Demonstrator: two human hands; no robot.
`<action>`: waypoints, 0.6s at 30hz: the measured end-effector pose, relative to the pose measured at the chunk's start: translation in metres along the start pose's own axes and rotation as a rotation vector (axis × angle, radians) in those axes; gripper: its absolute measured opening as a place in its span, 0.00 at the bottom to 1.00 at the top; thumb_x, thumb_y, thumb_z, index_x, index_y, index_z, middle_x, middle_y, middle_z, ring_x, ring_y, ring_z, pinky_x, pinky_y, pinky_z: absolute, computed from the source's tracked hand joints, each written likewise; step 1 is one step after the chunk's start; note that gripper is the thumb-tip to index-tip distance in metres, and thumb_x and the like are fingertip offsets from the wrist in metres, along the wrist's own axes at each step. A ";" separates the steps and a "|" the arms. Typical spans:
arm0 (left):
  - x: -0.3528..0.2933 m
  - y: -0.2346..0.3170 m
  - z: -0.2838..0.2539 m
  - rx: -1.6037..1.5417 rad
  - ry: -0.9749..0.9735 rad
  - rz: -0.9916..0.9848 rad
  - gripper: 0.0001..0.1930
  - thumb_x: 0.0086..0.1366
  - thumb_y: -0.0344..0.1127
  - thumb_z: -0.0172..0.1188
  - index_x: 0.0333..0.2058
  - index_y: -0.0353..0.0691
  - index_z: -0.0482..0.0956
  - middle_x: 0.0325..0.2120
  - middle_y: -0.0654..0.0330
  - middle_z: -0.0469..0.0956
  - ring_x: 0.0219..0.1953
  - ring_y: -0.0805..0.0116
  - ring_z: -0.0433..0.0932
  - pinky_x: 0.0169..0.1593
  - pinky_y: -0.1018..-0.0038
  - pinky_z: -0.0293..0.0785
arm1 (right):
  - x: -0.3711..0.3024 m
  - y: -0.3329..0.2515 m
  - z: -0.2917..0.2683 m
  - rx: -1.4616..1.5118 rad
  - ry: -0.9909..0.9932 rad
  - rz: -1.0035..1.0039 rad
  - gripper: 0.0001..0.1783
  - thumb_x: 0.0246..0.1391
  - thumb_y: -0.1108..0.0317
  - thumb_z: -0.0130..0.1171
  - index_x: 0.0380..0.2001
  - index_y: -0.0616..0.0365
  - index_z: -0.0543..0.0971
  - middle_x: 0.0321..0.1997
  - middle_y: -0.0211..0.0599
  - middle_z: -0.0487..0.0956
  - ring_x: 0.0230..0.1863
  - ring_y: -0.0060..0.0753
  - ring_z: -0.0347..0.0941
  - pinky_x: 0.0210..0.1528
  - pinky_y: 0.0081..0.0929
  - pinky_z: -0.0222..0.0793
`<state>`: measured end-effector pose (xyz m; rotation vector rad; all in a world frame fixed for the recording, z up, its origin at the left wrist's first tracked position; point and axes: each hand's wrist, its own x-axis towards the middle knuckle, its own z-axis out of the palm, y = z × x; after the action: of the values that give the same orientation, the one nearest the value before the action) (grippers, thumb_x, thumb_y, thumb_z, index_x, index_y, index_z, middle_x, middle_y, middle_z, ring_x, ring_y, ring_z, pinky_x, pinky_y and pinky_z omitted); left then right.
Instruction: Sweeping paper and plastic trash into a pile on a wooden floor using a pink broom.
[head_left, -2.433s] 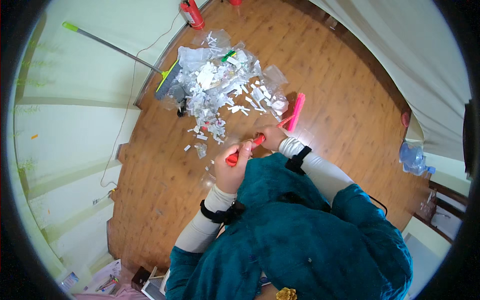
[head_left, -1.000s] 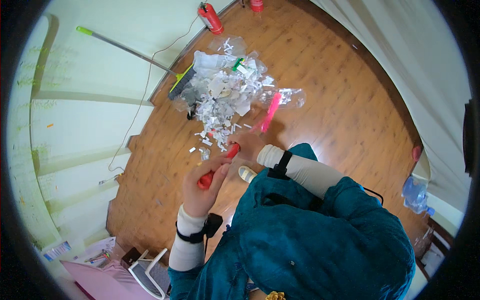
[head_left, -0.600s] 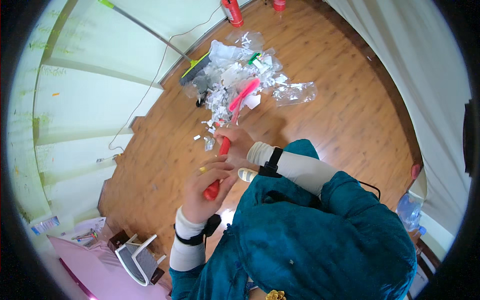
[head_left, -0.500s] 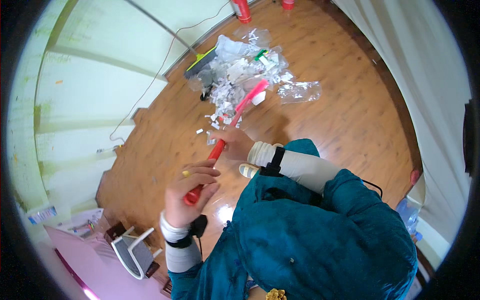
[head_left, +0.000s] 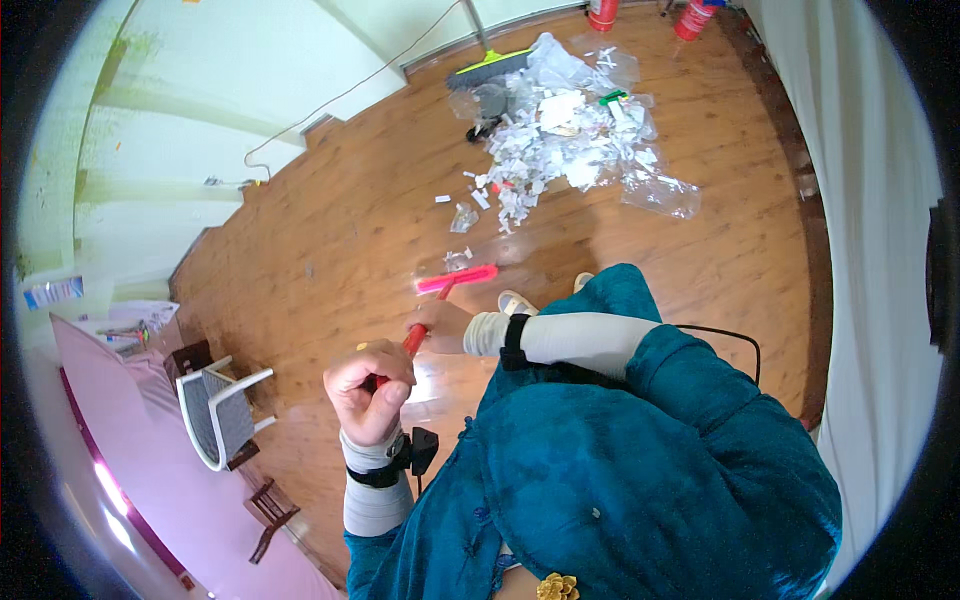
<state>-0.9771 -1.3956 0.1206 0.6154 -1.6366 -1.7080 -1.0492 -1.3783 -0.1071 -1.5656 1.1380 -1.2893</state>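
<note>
Both my hands grip the red handle of a broom. My left hand is closed around the handle's upper end, near my chest. My right hand holds it lower down. The broom's pink head rests on the wooden floor just in front of my feet. A heap of torn white paper and clear plastic scraps lies farther ahead, apart from the broom head. A few loose scraps lie between the pile and the broom.
A green-headed broom lies against the wall by the pile. Two red cylinders stand at the far wall. A white chair and a pink-covered table are at my left. A white curtain hangs on the right.
The broom head has come back from the scrap pile toward my feet. The view has swung, so the pile now lies farther away and the chair and table show at my left.
</note>
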 end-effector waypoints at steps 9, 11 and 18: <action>0.002 -0.069 -0.091 0.436 0.117 -0.164 0.18 0.67 0.29 0.55 0.16 0.35 0.71 0.13 0.63 0.70 0.14 0.80 0.62 0.19 0.80 0.55 | 0.043 0.067 0.069 0.273 -0.103 0.150 0.06 0.51 0.66 0.56 0.31 0.49 0.81 0.30 0.41 0.81 0.31 0.43 0.77 0.35 0.39 0.69; 0.018 -0.056 -0.087 0.335 0.167 -0.155 0.19 0.68 0.30 0.55 0.16 0.35 0.71 0.13 0.63 0.70 0.14 0.80 0.62 0.19 0.80 0.54 | 0.056 0.064 0.051 0.466 0.004 0.133 0.06 0.51 0.65 0.56 0.32 0.48 0.81 0.30 0.41 0.81 0.33 0.43 0.78 0.35 0.39 0.69; 0.037 -0.019 -0.101 0.370 0.241 -0.087 0.21 0.68 0.31 0.56 0.14 0.37 0.69 0.10 0.65 0.67 0.13 0.80 0.62 0.18 0.80 0.56 | 0.088 0.043 0.023 -0.465 -0.146 0.342 0.08 0.49 0.60 0.60 0.26 0.52 0.79 0.29 0.44 0.79 0.34 0.49 0.75 0.35 0.43 0.69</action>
<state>-0.9300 -1.4909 0.0962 1.0397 -1.7806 -1.3327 -1.0261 -1.4741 -0.1278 -1.6599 1.6059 -0.7039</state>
